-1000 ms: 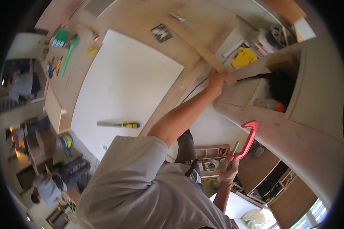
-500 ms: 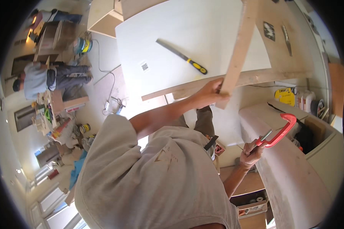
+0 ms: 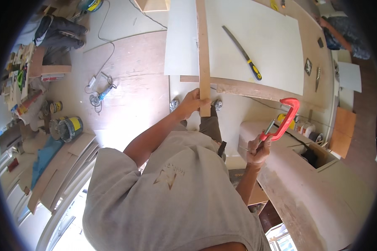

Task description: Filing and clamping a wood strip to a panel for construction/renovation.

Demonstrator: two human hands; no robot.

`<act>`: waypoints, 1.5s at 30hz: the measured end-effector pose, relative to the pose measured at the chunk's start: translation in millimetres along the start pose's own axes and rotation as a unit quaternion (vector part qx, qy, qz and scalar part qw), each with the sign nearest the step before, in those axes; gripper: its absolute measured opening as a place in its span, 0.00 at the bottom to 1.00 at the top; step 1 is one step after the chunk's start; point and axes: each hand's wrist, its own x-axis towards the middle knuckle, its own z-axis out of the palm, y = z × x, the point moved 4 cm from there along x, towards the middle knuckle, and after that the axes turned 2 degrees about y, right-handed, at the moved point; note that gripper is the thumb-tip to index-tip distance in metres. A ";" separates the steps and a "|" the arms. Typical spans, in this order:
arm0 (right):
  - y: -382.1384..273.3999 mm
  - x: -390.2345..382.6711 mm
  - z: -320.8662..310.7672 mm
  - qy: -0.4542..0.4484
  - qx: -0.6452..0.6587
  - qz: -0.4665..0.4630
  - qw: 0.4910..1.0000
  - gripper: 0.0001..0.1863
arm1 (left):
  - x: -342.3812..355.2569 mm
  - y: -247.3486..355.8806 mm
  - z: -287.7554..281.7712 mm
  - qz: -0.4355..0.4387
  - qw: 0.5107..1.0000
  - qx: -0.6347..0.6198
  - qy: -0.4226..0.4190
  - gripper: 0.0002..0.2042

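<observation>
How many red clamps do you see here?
1: the red clamp is held in the person's right hand; the left hand grips a wooden strip instead. Others may be hidden.

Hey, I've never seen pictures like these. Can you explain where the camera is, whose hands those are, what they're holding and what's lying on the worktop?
Sure. These are a person's own two bare hands. The view comes from a fisheye camera on that person's head, looking down, so straight edges bend near the rim. The big grey shirt is the wearer's own.

The left hand grips the near end of a long wooden strip, which runs across the white panel in this view. The right hand holds a red G-clamp with a metal screw. On the white panel lies a file with a black and yellow handle.
</observation>
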 end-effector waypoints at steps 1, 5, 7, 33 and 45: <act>2.3 -4.4 8.4 -0.020 0.008 -0.004 1.000 0.21 | -2.1 -8.7 -2.3 0.004 0.999 -0.036 0.009 0.21; 6.9 -14.7 38.4 -0.069 -0.007 0.003 0.998 0.21 | 9.7 -22.2 -10.9 0.049 0.998 0.008 0.045 0.22; 9.4 -21.6 42.8 -0.059 -0.026 0.010 0.998 0.21 | 17.9 -31.5 -11.4 -0.017 1.000 -0.003 0.018 0.24; 4.1 -63.1 86.1 -0.062 -0.089 -0.048 0.993 0.20 | 124.0 130.6 -40.9 0.413 0.351 0.840 -0.001 0.17; -12.1 -70.2 56.1 0.036 -0.078 -0.080 0.993 0.23 | 117.9 65.2 67.2 0.489 0.454 0.744 0.026 0.15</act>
